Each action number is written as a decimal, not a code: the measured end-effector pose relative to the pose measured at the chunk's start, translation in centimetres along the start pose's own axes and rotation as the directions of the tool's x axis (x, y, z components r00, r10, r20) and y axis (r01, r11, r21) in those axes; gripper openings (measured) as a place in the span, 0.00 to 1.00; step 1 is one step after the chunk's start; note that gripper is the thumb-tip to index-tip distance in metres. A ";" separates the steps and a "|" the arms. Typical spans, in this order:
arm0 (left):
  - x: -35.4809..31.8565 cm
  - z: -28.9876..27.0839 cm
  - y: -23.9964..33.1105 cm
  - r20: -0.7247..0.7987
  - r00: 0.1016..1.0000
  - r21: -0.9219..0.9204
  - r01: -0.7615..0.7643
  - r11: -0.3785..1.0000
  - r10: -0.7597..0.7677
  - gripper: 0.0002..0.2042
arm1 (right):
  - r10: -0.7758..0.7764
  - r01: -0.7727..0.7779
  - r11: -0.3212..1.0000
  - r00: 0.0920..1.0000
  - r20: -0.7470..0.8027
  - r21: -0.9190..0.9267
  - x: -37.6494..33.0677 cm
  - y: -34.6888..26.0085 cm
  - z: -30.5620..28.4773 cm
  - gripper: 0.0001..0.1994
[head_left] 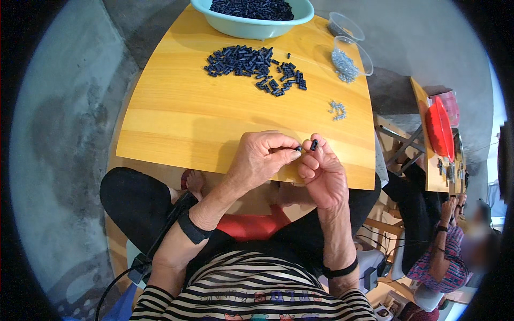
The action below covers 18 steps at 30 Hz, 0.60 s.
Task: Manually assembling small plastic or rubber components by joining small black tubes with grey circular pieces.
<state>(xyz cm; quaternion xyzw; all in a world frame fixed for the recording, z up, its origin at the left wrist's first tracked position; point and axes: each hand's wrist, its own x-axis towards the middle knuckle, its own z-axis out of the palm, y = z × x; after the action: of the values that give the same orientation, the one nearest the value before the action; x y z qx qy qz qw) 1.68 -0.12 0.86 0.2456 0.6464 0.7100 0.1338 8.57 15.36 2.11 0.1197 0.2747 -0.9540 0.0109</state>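
Note:
Just above the near edge of the wooden table, my two hands are close together. My left hand [261, 157] pinches a small dark plastic piece [299, 148] between thumb and forefinger. Another small black plastic piece [314, 145] is gripped by the fingertips of my right hand [325, 174], a short gap from the first. Beyond my hands lies a loose pile of similar black plastic pieces [241, 61]. A few small silvery metal parts [338, 110] lie on the table to the right; their exact kind is too small to tell.
A light-blue basin [257, 29] full of black pieces stands at the table's [176, 123] far edge. Along the right edge sit a clear tub [367, 59] spilling silvery parts and another clear tub [347, 25]. Another person [441, 251] sits at a table with a red basin [440, 130].

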 end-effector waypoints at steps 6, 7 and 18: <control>-0.4 0.1 0.2 -0.025 1.000 0.022 0.013 1.000 -0.012 0.05 | -0.019 0.019 1.000 1.000 -0.012 0.003 -0.3 0.2 0.0 0.11; -0.5 0.1 0.4 -0.024 0.999 0.004 0.031 1.000 -0.031 0.05 | -0.017 0.017 1.000 1.000 -0.013 0.004 -0.3 0.2 0.1 0.11; -1.4 0.2 0.9 0.000 1.000 -0.068 0.029 0.997 -0.029 0.06 | -0.199 0.149 0.932 0.972 -0.122 -0.331 -0.8 1.3 1.6 0.08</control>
<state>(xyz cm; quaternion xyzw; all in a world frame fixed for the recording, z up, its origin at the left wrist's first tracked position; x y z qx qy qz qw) 3.08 -0.73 1.53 0.2310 0.6252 0.7298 0.1520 9.13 13.35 2.95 0.1643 0.4349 -0.8821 -0.0758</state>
